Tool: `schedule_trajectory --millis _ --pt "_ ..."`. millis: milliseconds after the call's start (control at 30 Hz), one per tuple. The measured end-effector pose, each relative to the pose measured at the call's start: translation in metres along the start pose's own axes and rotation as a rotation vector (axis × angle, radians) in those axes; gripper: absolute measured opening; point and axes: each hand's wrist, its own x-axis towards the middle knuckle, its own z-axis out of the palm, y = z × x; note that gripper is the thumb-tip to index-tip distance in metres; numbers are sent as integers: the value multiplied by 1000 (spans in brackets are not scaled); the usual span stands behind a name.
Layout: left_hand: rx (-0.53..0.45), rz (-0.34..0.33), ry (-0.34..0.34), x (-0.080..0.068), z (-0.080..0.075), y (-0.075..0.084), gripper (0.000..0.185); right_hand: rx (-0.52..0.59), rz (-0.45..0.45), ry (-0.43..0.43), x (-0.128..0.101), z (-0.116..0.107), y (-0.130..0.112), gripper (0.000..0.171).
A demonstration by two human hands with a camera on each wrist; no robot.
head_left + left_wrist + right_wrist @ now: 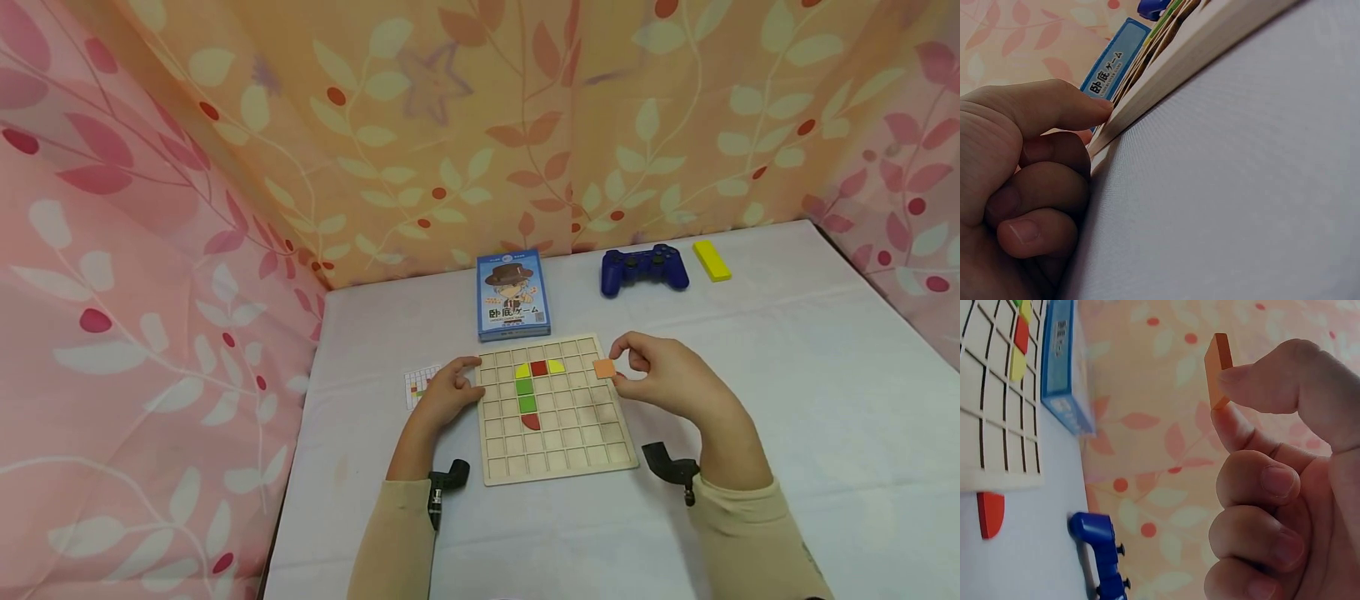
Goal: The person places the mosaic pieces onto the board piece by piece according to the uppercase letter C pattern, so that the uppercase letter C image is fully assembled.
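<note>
A wooden grid board point(555, 454) lies on the white cloth in front of me. Yellow, red and green tiles point(527, 387) sit in its upper middle cells. My right hand point(660, 375) hovers over the board's upper right corner. Its thumb and forefinger pinch a small orange square tile point(604, 367) point(1218, 369) held on edge, and the other fingers are curled. My left hand point(448, 390) grips the board's upper left corner point(1147, 94): one digit lies along the edge and the rest are curled beside it.
A blue card box point(513, 296) stands just behind the board. Further back right are a blue game controller point(643, 268) and a yellow block point(711, 260). A small pattern card point(418, 385) lies left of my left hand. A red piece point(990, 512) lies on the cloth beside the board. Flowered curtains close in the table.
</note>
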Motion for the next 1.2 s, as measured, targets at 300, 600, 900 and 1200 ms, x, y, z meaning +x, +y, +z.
schedule_trajectory --millis 300,600,900,1200 --pt "-1 -8 -2 1 1 -2 55 -28 -63 -71 5 26 -18 28" --pt "0 -12 0 0 0 -1 56 -85 -101 -141 12 51 -27 26" --pt "-2 -22 3 -1 1 0 56 -128 -115 -189 18 69 -28 21" --pt "-2 -33 0 -2 0 4 56 -152 -96 -203 25 85 -20 19"
